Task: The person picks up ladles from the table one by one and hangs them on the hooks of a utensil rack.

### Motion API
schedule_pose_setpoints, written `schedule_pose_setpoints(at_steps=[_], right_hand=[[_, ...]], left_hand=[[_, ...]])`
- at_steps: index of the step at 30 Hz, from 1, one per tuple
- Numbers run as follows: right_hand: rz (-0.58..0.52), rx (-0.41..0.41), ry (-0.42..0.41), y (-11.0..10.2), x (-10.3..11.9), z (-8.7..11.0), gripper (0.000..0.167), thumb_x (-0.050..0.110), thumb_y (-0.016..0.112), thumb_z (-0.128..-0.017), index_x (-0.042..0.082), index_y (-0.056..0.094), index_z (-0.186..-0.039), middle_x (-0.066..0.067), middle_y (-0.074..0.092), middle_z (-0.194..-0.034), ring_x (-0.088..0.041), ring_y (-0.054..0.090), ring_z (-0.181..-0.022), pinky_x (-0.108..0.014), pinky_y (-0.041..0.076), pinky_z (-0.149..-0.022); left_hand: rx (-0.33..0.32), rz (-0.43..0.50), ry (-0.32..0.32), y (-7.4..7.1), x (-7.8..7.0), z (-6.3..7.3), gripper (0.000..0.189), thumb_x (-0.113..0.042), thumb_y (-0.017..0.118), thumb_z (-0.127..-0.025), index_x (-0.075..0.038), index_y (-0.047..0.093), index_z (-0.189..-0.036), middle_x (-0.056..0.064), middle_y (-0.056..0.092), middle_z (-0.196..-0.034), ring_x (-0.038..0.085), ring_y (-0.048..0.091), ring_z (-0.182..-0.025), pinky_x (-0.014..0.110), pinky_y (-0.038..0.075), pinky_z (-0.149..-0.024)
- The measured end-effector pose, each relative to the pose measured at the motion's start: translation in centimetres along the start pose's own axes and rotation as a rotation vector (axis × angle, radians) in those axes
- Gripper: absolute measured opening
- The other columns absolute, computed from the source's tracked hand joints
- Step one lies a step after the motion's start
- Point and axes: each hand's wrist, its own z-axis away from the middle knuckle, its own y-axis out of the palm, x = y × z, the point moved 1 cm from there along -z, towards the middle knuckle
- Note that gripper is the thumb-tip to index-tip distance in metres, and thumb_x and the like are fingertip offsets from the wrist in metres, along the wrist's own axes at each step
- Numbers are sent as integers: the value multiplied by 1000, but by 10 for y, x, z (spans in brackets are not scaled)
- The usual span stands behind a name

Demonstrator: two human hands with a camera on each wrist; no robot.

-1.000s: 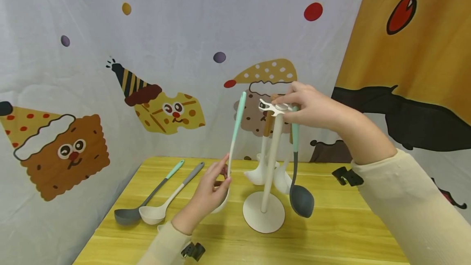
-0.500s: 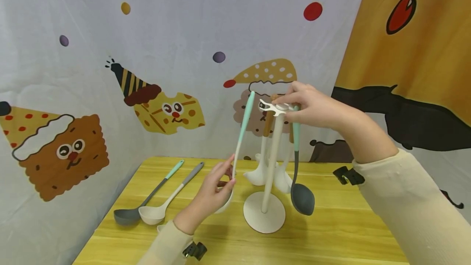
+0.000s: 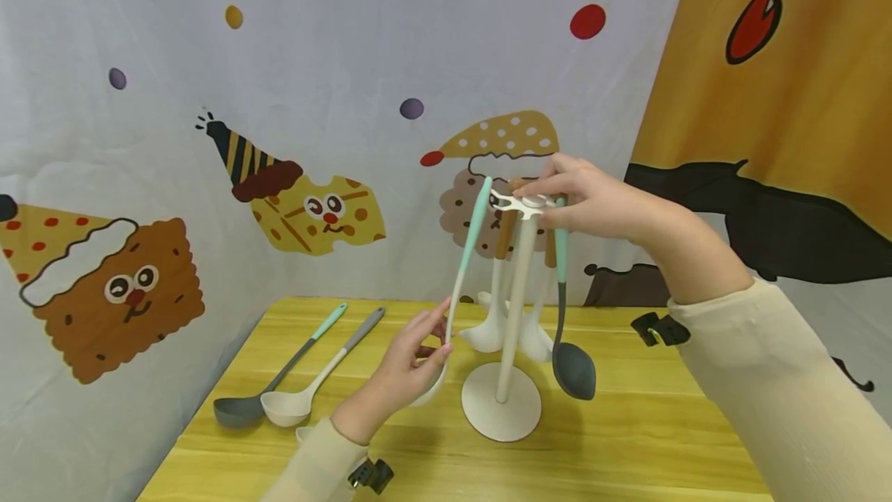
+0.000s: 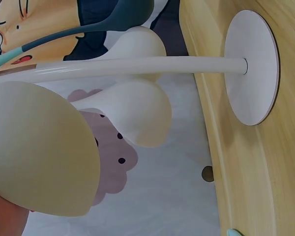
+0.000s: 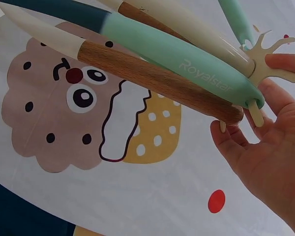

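Note:
My left hand (image 3: 411, 359) pinches a white ladle with a mint handle (image 3: 476, 223) by its lower stem, nearly upright. Its handle tip overlaps one hook end of the white utensil stand (image 3: 516, 308) in the head view. Large in the left wrist view is the pale ladle bowl (image 4: 44, 152). My right hand (image 3: 595, 200) grips the stand's hooked top (image 3: 512, 204), thumb and fingers around it. A dark grey ladle with a mint handle (image 5: 182, 64) and a white utensil with a wooden handle (image 5: 137, 73) hang from hooks there.
On the wooden table (image 3: 627, 440) at left lie a dark grey ladle (image 3: 240, 410) and a white ladle with a grey handle (image 3: 289, 407). The stand's round base (image 3: 488, 417) rests mid-table. A printed cloth (image 3: 334, 37) hangs behind.
My left hand has moved the mint-handled white ladle rightward, its handle tip coming up to the stand's left hook. The right hand stays on the stand's top; the grey ladle hanging there has shifted slightly.

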Motion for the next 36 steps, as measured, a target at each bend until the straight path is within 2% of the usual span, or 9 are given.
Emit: schedule_pose_setpoints(at_steps=[8, 22, 29, 36], right_hand=[[-13, 4, 6, 0, 0, 0, 43, 9, 63, -99, 1, 65, -141, -12, 50, -118, -29, 40, -104, -39, 40, -75], [-14, 16, 32, 0, 2, 1, 44, 10, 63, -99, 2, 64, -142, -12, 50, -118, -28, 39, -107, -39, 41, -76], [-19, 4, 25, 0, 1, 0, 43, 9, 63, -98, 2, 66, -140, -11, 50, -116, -28, 40, -105, -39, 41, -74], [-8, -10, 2, 2, 0, 0, 42, 7, 63, -97, 0, 66, -139, -12, 50, -113, -28, 41, -101, -38, 41, -73]], left_hand=[[13, -7, 5, 0, 1, 2, 62, 9, 59, -101, 7, 35, -159, 21, 61, -112, 17, 64, -100, 28, 65, -75], [48, 9, -18, 1, 0, -1, 59, 5, 57, -104, 7, 35, -159, 20, 61, -113, 19, 64, -102, 28, 64, -78], [69, -4, -49, 4, 1, 2, 58, 4, 56, -105, 7, 36, -159, 19, 60, -113, 31, 63, -100, 27, 64, -81], [71, -21, -61, 7, 1, 3, 59, 4, 58, -104, 6, 36, -159, 17, 60, -112, 21, 62, -103, 27, 64, -82]])
